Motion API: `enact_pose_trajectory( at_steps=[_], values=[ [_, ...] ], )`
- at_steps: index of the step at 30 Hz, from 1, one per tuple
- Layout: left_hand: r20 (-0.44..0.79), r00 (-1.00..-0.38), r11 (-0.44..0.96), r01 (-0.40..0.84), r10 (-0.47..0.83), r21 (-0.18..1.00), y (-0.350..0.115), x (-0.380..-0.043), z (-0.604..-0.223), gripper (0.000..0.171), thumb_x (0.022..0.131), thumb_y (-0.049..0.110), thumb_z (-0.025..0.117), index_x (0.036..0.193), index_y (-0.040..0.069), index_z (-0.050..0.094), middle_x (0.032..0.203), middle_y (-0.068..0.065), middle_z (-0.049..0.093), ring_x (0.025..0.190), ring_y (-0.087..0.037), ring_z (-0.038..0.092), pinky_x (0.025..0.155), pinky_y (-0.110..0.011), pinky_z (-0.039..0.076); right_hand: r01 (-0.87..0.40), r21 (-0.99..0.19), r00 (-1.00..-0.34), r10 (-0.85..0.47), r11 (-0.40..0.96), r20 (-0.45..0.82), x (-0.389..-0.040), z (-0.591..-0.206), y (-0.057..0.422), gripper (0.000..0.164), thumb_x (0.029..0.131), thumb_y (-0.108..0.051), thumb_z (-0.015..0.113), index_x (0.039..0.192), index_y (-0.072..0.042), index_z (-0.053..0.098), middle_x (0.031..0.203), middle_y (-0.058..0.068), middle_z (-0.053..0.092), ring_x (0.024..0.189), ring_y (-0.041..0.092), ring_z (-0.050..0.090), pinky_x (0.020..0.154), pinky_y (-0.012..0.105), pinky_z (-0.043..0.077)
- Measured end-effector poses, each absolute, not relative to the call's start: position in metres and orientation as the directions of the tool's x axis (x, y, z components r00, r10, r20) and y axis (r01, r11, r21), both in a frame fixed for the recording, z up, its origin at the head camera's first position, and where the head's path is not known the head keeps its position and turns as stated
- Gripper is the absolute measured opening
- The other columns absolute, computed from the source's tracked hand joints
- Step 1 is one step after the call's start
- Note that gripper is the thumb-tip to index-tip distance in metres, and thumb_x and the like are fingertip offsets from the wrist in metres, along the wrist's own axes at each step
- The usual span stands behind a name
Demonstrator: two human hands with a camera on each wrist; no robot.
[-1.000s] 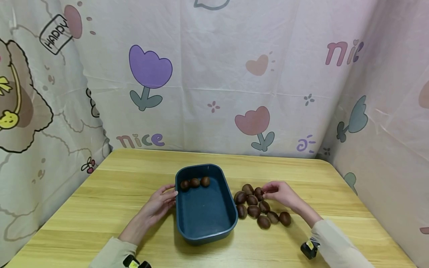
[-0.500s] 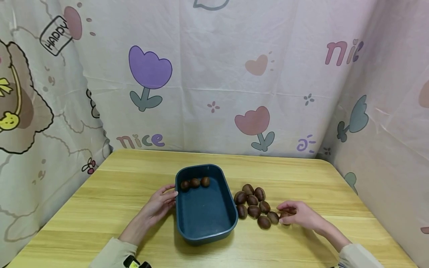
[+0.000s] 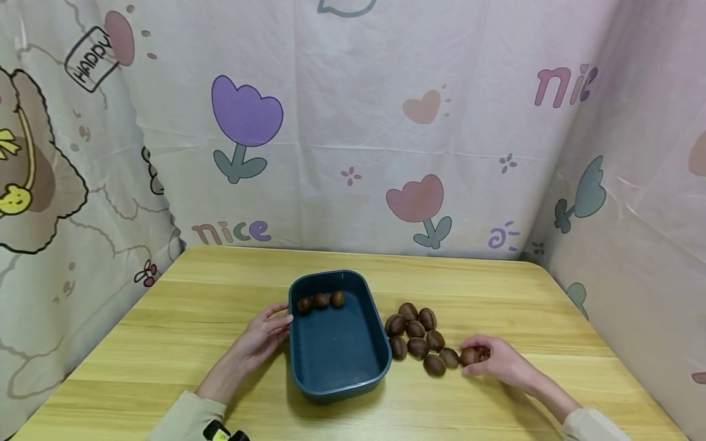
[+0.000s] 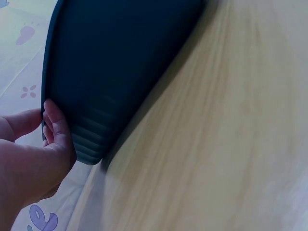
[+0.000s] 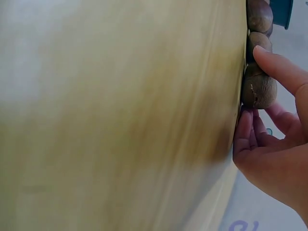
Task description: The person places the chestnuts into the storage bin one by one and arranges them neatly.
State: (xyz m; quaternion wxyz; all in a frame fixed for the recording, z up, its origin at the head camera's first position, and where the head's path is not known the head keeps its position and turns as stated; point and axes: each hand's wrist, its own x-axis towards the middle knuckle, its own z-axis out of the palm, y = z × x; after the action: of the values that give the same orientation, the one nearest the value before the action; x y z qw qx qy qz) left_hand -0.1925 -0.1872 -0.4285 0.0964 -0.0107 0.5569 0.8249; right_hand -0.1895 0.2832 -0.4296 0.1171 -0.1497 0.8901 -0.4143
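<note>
Three chestnuts [image 3: 321,301] lie in a row at the far end of a dark blue rectangular tub [image 3: 339,352]. My left hand [image 3: 260,338] holds the tub's left side; in the left wrist view its fingers [image 4: 58,126] lie on the outer wall and a digit meets the rim. Right of the tub, a group of chestnuts [image 3: 417,348] lies close together. My right hand [image 3: 507,364] pinches the chestnut [image 3: 469,357] at the group's right end, thumb on one side and fingers on the other. A darker brown patch shows behind that nut, partly hidden by the fingers.
Everything stands on a light wooden table [image 3: 220,282]. A printed cloth [image 3: 342,122] hangs behind the table and along both sides. The tub's right wall is close to the nearest chestnuts.
My right hand has moved from the upper right of the group toward me and rightward, to the rightmost chestnut. The left hand and the tub stay in place.
</note>
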Motion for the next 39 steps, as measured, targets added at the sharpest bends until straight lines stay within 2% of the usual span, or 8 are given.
enact_pose_trajectory(
  at_steps=[8,15,26,32,39],
  values=[
    [-0.129,-0.983,-0.365,-0.169,0.133,0.916,-0.188,-0.192,-0.429,0.035,0.097,-0.003,0.045,0.129,-0.004,0.031,0.092,-0.002,0.059,0.081,-0.01,0.058,0.075,-0.023,0.047,-0.131,-0.786,-0.935,-0.338,0.605,-0.104,-0.192,-0.427,0.281,0.049,0.075,-0.012,0.081,0.113,0.008,0.059,0.094,0.007,0.061,0.085,0.021,0.055,0.068,0.027,0.047],
    [-0.128,-0.983,-0.367,-0.169,0.134,0.915,-0.187,-0.191,-0.429,0.033,0.098,-0.003,0.046,0.128,-0.003,0.033,0.092,-0.002,0.059,0.083,-0.011,0.058,0.075,-0.023,0.047,-0.159,-0.734,-0.949,-0.307,0.66,-0.071,-0.199,-0.422,0.275,0.045,0.078,-0.019,0.079,0.111,0.006,0.063,0.095,0.005,0.065,0.088,0.019,0.057,0.073,0.028,0.048],
    [-0.129,-0.983,-0.365,-0.168,0.13,0.916,-0.185,-0.192,-0.428,0.034,0.098,-0.003,0.044,0.129,-0.004,0.032,0.092,-0.002,0.059,0.082,-0.01,0.058,0.076,-0.023,0.047,-0.18,-0.767,-0.947,-0.32,0.616,-0.035,-0.215,-0.406,0.259,0.044,0.078,-0.016,0.078,0.112,0.008,0.063,0.098,0.008,0.066,0.088,0.023,0.063,0.069,0.032,0.052],
    [-0.121,-0.982,-0.361,-0.166,0.143,0.918,-0.185,-0.193,-0.43,0.032,0.099,-0.002,0.045,0.128,-0.001,0.033,0.093,-0.002,0.059,0.083,-0.01,0.058,0.077,-0.024,0.047,-0.234,-0.724,-0.94,-0.341,0.648,-0.001,-0.229,-0.391,0.236,0.046,0.077,-0.015,0.079,0.115,0.006,0.063,0.096,0.006,0.066,0.088,0.02,0.06,0.074,0.034,0.049],
    [-0.12,-0.983,-0.36,-0.164,0.142,0.918,-0.186,-0.192,-0.43,0.034,0.099,-0.001,0.045,0.13,-0.002,0.031,0.095,-0.002,0.059,0.085,-0.011,0.058,0.077,-0.023,0.047,-0.307,-0.7,-0.915,-0.401,0.645,0.032,-0.248,-0.373,0.203,0.048,0.08,-0.014,0.078,0.119,0.007,0.06,0.102,0.009,0.066,0.096,0.024,0.06,0.082,0.04,0.049]
  ],
)
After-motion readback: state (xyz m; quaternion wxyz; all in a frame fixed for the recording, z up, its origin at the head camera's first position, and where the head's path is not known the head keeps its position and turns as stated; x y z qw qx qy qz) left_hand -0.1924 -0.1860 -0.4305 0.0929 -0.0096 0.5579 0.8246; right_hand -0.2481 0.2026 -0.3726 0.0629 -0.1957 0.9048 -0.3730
